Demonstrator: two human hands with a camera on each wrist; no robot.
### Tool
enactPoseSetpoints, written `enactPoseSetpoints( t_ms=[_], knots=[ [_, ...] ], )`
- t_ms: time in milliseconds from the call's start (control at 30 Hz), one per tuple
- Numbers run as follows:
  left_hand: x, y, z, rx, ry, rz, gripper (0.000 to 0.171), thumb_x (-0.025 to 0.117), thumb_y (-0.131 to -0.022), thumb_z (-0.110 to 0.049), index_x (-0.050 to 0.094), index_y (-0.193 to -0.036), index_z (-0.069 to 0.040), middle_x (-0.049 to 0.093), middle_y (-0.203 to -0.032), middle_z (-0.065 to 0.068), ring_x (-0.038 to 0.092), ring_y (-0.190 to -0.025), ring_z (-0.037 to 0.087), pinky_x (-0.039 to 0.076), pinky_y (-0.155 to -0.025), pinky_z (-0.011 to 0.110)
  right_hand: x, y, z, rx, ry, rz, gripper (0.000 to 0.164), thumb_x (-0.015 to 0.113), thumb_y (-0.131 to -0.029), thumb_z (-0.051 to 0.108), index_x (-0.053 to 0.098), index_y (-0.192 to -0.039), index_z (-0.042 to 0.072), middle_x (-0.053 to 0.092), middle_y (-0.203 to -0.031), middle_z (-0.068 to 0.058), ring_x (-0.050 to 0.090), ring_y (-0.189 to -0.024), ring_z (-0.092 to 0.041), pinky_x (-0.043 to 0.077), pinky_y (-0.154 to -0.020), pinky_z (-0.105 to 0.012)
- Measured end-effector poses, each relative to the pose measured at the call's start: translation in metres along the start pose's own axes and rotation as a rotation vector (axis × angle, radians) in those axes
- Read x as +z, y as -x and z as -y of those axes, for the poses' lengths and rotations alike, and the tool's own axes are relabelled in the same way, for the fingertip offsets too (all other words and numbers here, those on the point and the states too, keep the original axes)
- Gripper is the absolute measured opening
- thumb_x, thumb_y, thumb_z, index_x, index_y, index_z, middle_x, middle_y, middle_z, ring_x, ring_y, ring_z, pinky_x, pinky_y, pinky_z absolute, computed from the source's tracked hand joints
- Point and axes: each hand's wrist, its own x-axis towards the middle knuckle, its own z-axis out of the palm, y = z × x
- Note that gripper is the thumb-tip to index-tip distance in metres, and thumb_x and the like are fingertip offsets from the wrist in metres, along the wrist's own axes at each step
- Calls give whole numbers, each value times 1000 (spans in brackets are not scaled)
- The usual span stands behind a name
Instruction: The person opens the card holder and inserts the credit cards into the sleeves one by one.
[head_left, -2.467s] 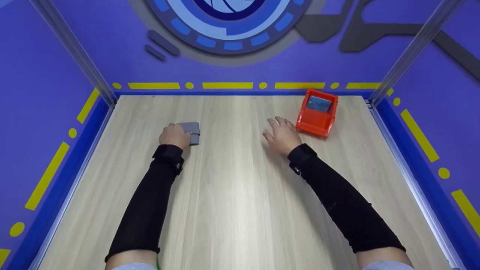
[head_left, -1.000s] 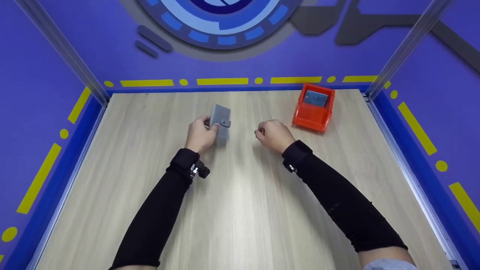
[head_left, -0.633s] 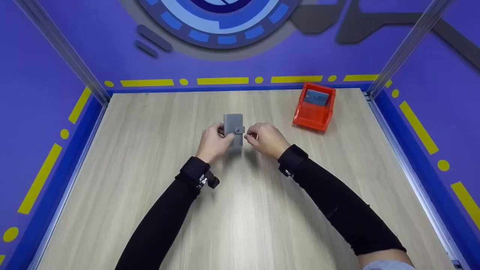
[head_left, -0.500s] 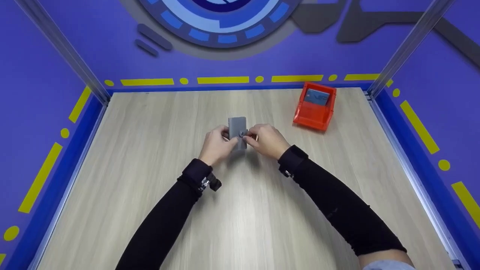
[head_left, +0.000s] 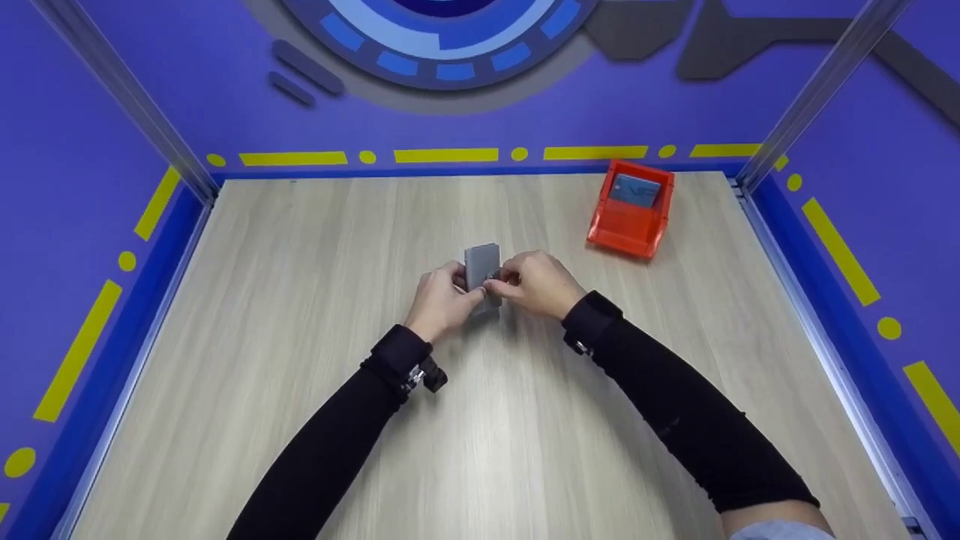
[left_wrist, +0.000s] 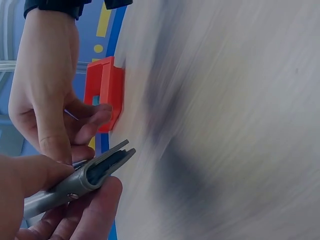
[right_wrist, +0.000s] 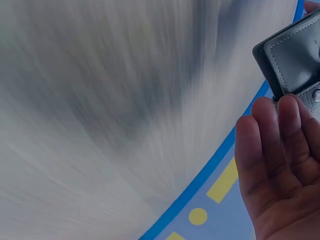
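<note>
A grey leather card holder [head_left: 481,261] with a snap strap [right_wrist: 308,94] is held upright over the middle of the table. My left hand [head_left: 441,301] grips it by its left side, thumb on the front and fingers behind. From the right, my right hand [head_left: 541,285] pinches the strap at the holder's right edge between thumb and fingers. Stitching and a metal snap show in the right wrist view. Seen end-on in the left wrist view, the holder has its covers slightly apart, with dark layers between them.
A red plastic bin [head_left: 627,235] stands at the back right of the wooden table [head_left: 315,240]. In it lies a blue-grey card [head_left: 636,190]. Blue panels with yellow marks wall the table at the back and both sides.
My left hand has picked the card holder up from the left of the table and carried it right to the middle. My right hand, first spread near the bin, has come in to its strap.
</note>
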Motion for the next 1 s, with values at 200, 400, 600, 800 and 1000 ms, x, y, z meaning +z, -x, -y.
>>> enactPoseSetpoints(
  t_ms=[200,400,600,800,1000],
  knots=[
    [7,4,-6,31,15,-13,24,79,-92,-17,73,-113,-7,80,-99,8,73,-82,17,59,-75,30,-1,0,4,-20,7,-22,25,73,-97,25,70,-77,11,63,-71,1,55,-67,-16,42,-65,-31],
    [12,4,-14,64,-17,-53,24,78,-92,-18,73,-112,-8,80,-96,5,74,-88,20,58,-79,33,-6,-1,8,-26,64,-38,30,66,-102,22,61,-73,13,53,-72,3,50,-68,-18,40,-65,-34],
    [11,2,-15,60,-40,-74,24,79,-92,-18,73,-113,-7,81,-99,7,76,-91,23,59,-81,36,-10,-1,10,-67,61,-18,29,64,-105,17,68,-78,8,57,-74,-1,52,-68,-18,42,-64,-34],
    [9,1,-12,56,-54,-75,25,78,-93,-18,73,-114,-6,81,-102,9,75,-92,23,59,-82,36,-8,0,4,-104,22,-8,25,61,-108,13,72,-87,5,66,-81,-7,58,-74,-21,50,-71,-38],
    [4,0,-9,45,-32,-79,27,78,-93,-16,73,-116,-4,81,-104,10,76,-94,25,61,-86,39,-8,2,-3,-77,-13,-31,22,62,-108,13,75,-93,4,67,-85,-7,61,-79,-22,52,-76,-39]
  ],
)
